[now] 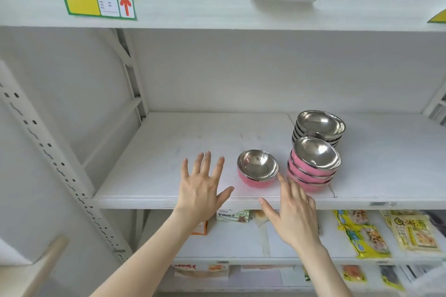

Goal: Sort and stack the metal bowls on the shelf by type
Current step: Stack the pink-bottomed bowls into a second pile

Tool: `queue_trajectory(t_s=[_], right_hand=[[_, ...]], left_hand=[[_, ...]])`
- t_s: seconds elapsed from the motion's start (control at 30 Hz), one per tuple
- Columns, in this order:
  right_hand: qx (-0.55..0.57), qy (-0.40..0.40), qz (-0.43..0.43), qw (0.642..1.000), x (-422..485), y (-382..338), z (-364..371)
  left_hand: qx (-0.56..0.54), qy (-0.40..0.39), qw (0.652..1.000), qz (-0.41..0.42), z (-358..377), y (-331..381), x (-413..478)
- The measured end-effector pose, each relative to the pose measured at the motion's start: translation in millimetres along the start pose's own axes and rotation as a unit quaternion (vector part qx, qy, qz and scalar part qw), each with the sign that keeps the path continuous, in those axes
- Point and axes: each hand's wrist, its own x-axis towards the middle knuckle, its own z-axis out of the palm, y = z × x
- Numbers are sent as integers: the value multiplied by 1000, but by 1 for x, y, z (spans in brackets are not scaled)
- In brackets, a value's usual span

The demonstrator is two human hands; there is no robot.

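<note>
A single pink-sided metal bowl [257, 168] sits near the front of the white shelf [169, 152]. To its right stands a stack of pink-sided bowls [312, 166], and behind that a stack of plain steel bowls [318, 129]. My left hand [202, 184] hovers open over the shelf, left of the single bowl, fingers spread. My right hand [293, 214] is open at the shelf's front edge, its fingertips close to the single bowl and the pink stack, holding nothing.
The shelf above [217, 7] carries boxes and cans and bears a yellow-green label [96, 3]. Snack packets [386, 231] lie on the lower shelf. A perforated upright post [60, 168] stands at the left.
</note>
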Motion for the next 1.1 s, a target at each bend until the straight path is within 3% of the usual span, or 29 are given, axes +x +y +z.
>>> queue_trajectory(t_s=[0.17, 0.33, 0.4, 0.47, 0.57, 0.93, 1.1], right_hand=[[62, -33, 55, 996, 17, 8, 24], [204, -88, 126, 967, 45, 15, 39], [257, -94, 135, 952, 59, 17, 45], [307, -88, 138, 937, 73, 17, 50], [365, -79, 137, 917, 90, 16, 55], [492, -82, 146, 854, 124, 4, 73], [506, -88, 144, 846, 119, -10, 71]], left_hand=[[-16, -38, 999, 1, 28, 3, 24], [-99, -61, 992, -41, 55, 14, 57], [-234, -142, 957, -92, 60, 19, 72], [-408, -213, 877, -137, 67, 23, 84], [-536, -236, 796, -153, 76, 31, 96], [-662, -216, 679, -233, 86, 29, 114], [-664, -202, 675, -250, 76, 17, 103]])
